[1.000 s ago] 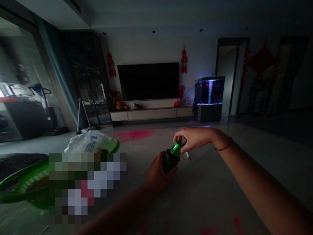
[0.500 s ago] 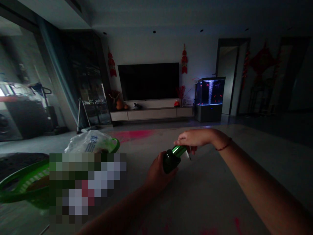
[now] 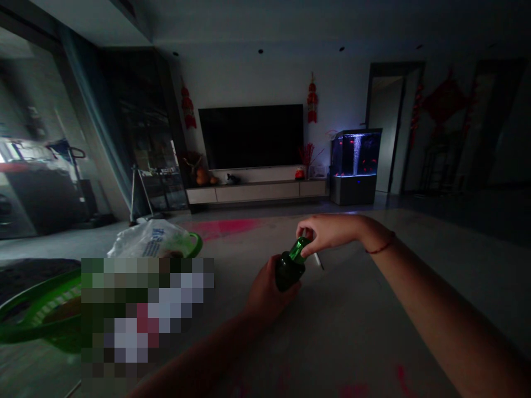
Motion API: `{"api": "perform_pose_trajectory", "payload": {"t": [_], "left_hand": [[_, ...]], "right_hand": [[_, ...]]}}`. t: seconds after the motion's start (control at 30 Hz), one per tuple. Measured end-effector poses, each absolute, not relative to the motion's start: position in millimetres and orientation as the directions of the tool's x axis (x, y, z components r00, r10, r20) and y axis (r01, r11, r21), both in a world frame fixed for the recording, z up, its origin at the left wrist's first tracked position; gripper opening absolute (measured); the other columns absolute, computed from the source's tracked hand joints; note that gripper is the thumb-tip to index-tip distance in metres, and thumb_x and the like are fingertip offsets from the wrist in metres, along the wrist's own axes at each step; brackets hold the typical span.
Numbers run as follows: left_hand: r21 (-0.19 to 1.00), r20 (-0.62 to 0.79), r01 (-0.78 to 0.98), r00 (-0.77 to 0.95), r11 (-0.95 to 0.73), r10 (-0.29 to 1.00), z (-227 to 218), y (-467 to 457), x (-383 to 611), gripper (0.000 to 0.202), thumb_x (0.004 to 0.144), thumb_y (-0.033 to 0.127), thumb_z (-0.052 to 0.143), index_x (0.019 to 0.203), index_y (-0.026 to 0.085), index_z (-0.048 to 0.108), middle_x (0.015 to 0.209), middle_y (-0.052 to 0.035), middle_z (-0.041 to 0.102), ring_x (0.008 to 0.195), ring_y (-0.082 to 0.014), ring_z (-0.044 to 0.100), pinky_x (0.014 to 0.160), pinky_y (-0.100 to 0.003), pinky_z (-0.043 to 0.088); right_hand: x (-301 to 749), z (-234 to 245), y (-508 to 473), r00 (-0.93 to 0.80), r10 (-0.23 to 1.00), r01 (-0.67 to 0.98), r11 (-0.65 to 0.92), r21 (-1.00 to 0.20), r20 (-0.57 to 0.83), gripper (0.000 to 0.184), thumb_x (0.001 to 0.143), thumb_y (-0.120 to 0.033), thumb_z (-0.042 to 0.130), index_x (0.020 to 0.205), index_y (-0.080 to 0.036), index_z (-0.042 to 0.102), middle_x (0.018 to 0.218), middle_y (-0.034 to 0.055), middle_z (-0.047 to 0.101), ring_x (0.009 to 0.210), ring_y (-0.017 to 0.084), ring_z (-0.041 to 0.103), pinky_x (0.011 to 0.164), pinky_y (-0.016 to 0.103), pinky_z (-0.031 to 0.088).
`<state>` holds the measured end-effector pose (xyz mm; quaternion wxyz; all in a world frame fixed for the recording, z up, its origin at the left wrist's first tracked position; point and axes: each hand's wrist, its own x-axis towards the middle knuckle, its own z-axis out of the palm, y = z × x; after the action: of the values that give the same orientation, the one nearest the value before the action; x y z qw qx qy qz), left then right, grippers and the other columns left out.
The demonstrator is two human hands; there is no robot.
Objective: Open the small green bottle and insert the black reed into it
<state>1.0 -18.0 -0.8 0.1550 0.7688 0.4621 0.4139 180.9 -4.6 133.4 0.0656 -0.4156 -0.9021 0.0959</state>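
Note:
My left hand (image 3: 269,293) wraps around the dark body of a green glass bottle (image 3: 289,271), which stands tilted with its shiny neck pointing up and to the right. My right hand (image 3: 327,235) comes in from the right, its fingers pinched on the top of the neck. A thin pale stick (image 3: 317,261) shows just below those fingers, and its upper end is hidden behind them. The bottle's mouth is hidden by my right hand.
A wide grey surface (image 3: 352,342) with pink stains lies beneath my arms. To the left stand a green plastic basket (image 3: 41,309) and a white plastic bag (image 3: 149,240), partly covered by a pixelated block. A television and lit aquarium stand far ahead.
The bottle's neck has swung from pointing right to pointing more upward. My right hand has shifted slightly with it, and the thin stick shows more clearly below my fingers.

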Motion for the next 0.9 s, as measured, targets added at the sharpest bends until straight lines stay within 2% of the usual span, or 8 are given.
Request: {"api": "perform_pose_trajectory", "payload": {"t": [0.13, 0.27, 0.4, 0.5, 0.73, 0.9], "left_hand": [[0.614, 0.492, 0.584, 0.243, -0.531, 0.836, -0.3, -17.2, 0.6, 0.054, 0.063, 0.032, 0.063, 0.11, 0.019, 0.041, 0.101, -0.0083, 0.058, 0.09, -0.0234, 0.055, 0.075, -0.035, 0.043], [0.603, 0.497, 0.585, 0.255, -0.542, 0.829, -0.9, -15.9, -0.1, 0.053, 0.064, 0.032, 0.062, 0.111, 0.019, 0.041, 0.102, -0.0084, 0.058, 0.091, -0.0233, 0.055, 0.075, -0.035, 0.043], [0.6, 0.499, 0.595, 0.244, -0.535, 0.831, -1.1, -16.2, 0.7, 0.051, 0.063, 0.033, 0.063, 0.108, 0.019, 0.042, 0.098, -0.0077, 0.059, 0.087, -0.023, 0.056, 0.072, -0.034, 0.044], [0.589, 0.515, 0.597, 0.243, -0.545, 0.822, -1.1, -17.1, 1.7, 0.052, 0.063, 0.033, 0.063, 0.109, 0.02, 0.042, 0.098, -0.0073, 0.059, 0.086, -0.0225, 0.056, 0.071, -0.033, 0.043], [0.575, 0.52, 0.604, 0.251, -0.552, 0.817, -1.0, -17.2, 1.3, 0.053, 0.063, 0.033, 0.063, 0.11, 0.018, 0.042, 0.1, -0.008, 0.058, 0.088, -0.0228, 0.056, 0.073, -0.034, 0.043], [0.589, 0.497, 0.614, 0.238, -0.526, 0.835, -1.6, -16.5, 1.1, 0.055, 0.063, 0.034, 0.063, 0.11, 0.019, 0.041, 0.101, -0.0087, 0.058, 0.09, -0.024, 0.055, 0.074, -0.035, 0.043]], "right_hand": [[181.8, 134.1, -4.5, -0.664, 0.747, 0.725, 0.656, -0.21, 0.039, 0.042, 0.063, -0.036, 0.063, 0.097, -0.013, 0.056, 0.088, 0.0062, 0.06, 0.071, 0.014, 0.053, 0.057, 0.022, 0.038], [181.8, 134.3, -4.2, -0.675, 0.737, 0.714, 0.662, -0.227, 0.027, 0.046, 0.061, -0.042, 0.065, 0.096, -0.013, 0.056, 0.086, 0.0062, 0.06, 0.071, 0.014, 0.054, 0.056, 0.022, 0.038], [180.2, 133.5, -3.3, -0.626, 0.779, 0.746, 0.592, -0.304, -0.019, 0.044, 0.074, -0.05, 0.047, 0.093, -0.012, 0.057, 0.075, 0.0063, 0.061, 0.063, 0.013, 0.053, 0.053, 0.022, 0.037], [179.3, 132.5, -1.8, -0.615, 0.788, 0.748, 0.581, -0.319, -0.007, 0.041, 0.079, -0.047, 0.041, 0.092, -0.011, 0.058, 0.071, 0.0066, 0.06, 0.06, 0.012, 0.053, 0.053, 0.022, 0.037], [180.5, 134.9, -3.4, -0.653, 0.757, 0.71, 0.628, -0.319, 0.037, 0.032, 0.073, -0.036, 0.053, 0.094, -0.012, 0.057, 0.083, 0.0075, 0.062, 0.07, 0.014, 0.056, 0.057, 0.022, 0.04], [182.8, 131.8, -1.7, -0.67, 0.734, 0.675, 0.665, -0.32, 0.111, 0.046, 0.064, -0.032, 0.064, 0.103, -0.013, 0.052, 0.097, 0.0083, 0.058, 0.079, 0.015, 0.055, 0.064, 0.023, 0.043]]}}
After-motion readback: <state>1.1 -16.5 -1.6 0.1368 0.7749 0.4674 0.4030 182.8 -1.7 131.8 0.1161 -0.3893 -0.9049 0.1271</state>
